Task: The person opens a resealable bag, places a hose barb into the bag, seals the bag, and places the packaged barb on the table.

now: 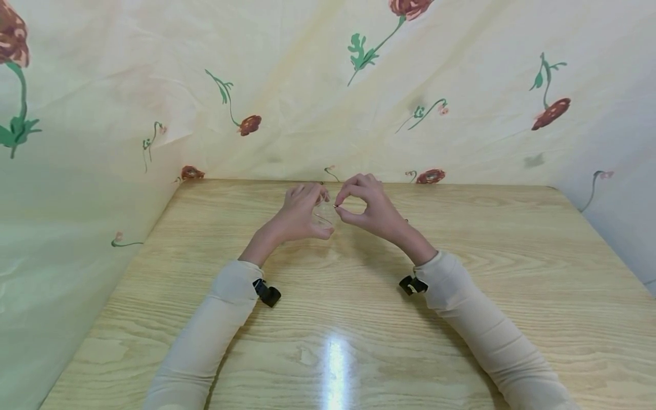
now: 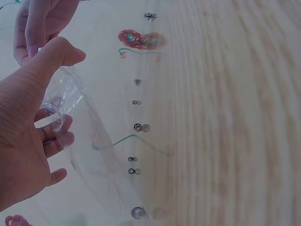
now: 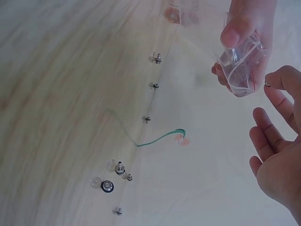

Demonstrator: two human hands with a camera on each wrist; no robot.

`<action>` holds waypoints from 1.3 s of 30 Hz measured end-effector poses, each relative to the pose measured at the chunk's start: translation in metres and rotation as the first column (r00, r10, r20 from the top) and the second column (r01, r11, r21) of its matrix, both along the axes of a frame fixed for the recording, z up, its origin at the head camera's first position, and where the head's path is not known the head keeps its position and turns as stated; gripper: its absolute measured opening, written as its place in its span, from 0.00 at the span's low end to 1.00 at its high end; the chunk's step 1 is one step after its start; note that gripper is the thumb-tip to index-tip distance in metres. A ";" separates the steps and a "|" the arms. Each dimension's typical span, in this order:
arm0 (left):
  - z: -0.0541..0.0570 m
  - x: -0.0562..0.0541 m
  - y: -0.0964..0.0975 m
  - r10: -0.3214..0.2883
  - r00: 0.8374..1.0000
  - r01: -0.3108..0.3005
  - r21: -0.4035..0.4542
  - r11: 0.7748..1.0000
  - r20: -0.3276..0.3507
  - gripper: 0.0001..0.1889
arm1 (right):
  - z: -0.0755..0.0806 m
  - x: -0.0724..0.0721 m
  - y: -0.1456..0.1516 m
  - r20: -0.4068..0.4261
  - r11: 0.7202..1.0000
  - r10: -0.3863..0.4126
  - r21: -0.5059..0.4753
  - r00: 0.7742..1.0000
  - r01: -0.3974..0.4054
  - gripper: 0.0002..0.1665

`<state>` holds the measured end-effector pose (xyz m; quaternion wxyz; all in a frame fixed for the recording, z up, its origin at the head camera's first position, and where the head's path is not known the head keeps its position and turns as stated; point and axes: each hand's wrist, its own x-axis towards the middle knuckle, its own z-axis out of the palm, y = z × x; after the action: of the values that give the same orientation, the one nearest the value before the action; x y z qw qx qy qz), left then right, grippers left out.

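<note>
Clear bag, long axis slanting down rightward, left wrist view

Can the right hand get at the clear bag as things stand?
Likely yes: the right hand is close beside the clear bag, nothing visible blocking the gap, though it's occupied pinching a small part.

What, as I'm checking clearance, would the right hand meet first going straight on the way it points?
Most likely the clear plastic bag held in the left hand; the small piece pinched by the right hand would lead, though depth is hard to judge.
</note>
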<state>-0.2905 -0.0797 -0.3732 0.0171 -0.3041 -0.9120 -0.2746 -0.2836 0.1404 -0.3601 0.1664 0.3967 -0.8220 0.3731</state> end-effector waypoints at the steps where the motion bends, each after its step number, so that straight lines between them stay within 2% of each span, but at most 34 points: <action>1: 0.000 0.000 0.000 -0.001 1.000 0.001 0.001 1.000 0.000 0.33 | 0.000 0.001 0.000 0.000 1.000 0.001 -0.002 1.000 -0.001 0.06; 15: -0.003 0.002 0.004 -0.007 1.000 0.007 0.012 1.000 -0.006 0.29 | 0.000 0.003 -0.003 -0.018 1.000 0.004 0.006 1.000 -0.004 0.06; 25: -0.005 0.001 0.005 -0.010 1.000 0.010 0.011 1.000 -0.014 0.30 | 0.000 0.004 -0.005 -0.004 0.999 0.022 0.027 1.000 -0.022 0.05; 39: -0.004 0.002 0.005 -0.002 1.000 0.002 -0.001 1.000 -0.005 0.30 | 0.000 0.006 -0.005 0.004 0.999 0.023 0.029 1.000 -0.023 0.06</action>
<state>-0.2888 -0.0748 -0.3768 0.0192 -0.3057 -0.9118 -0.2736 -0.2780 0.1350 -0.3601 0.1550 0.4079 -0.8231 0.3635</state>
